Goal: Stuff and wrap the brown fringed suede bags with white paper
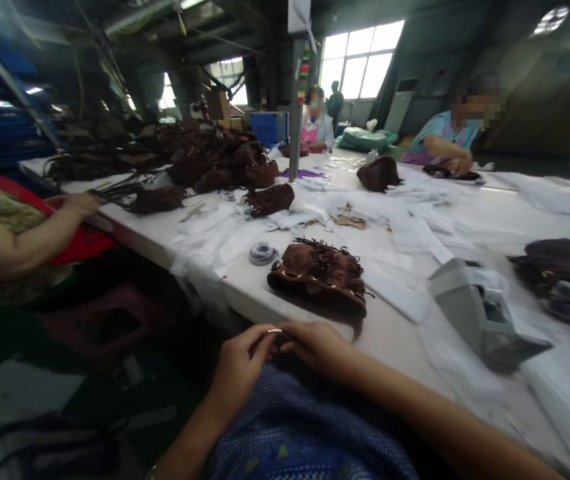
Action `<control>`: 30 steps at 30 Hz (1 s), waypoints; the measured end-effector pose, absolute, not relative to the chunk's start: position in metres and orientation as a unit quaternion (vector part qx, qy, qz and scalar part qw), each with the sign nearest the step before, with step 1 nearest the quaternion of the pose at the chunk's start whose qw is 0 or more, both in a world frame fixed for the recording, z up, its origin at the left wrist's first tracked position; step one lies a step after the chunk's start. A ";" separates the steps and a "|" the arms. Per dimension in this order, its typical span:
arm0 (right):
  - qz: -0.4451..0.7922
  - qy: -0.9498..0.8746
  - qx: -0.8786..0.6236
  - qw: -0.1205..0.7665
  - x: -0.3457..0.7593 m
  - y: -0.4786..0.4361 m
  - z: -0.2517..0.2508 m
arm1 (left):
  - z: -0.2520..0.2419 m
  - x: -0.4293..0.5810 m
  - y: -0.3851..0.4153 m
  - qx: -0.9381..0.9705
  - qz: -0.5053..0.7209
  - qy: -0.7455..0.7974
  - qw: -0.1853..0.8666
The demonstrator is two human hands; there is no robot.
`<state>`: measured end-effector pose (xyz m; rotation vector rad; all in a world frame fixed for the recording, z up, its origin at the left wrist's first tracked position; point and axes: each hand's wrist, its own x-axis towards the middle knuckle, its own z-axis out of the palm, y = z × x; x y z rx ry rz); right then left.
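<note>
My left hand (242, 360) and my right hand (317, 343) meet at the table's near edge, above a blue checked garment. Both hands are closed, fingertips pinched together. A small shiny sliver (275, 331) glints between the fingers of the two hands; its kind is too small to make out. Just beyond them on the table lies a dark brown fringed bag (322, 273) with gold-coloured eyelets, apart from both hands. Beside that bag, to its left, is a small grey coil (263, 252).
Right of the bag stands a grey tape dispenser (485, 313), with another brown bag (562, 277) beyond. White paper sheets (405, 227) litter the table. Brown bags (215, 157) are heaped at the far left. A co-worker's arm (39, 227) is at left; others work across the table.
</note>
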<state>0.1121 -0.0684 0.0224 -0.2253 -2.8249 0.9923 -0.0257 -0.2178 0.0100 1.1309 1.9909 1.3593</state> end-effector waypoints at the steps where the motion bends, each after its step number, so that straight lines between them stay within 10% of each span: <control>1: 0.341 -0.933 -0.074 0.082 0.108 -0.065 0.022 | 0.011 -0.030 -0.213 0.409 0.501 0.728 0.229; 16: 0.504 -0.827 -0.111 0.221 0.094 -0.021 -0.002 | 0.010 -0.189 -0.105 0.449 0.490 0.741 0.094; 30: 0.571 -0.799 -0.122 0.144 0.095 -0.013 -0.005 | 0.045 -0.324 0.005 0.363 0.270 0.892 -0.017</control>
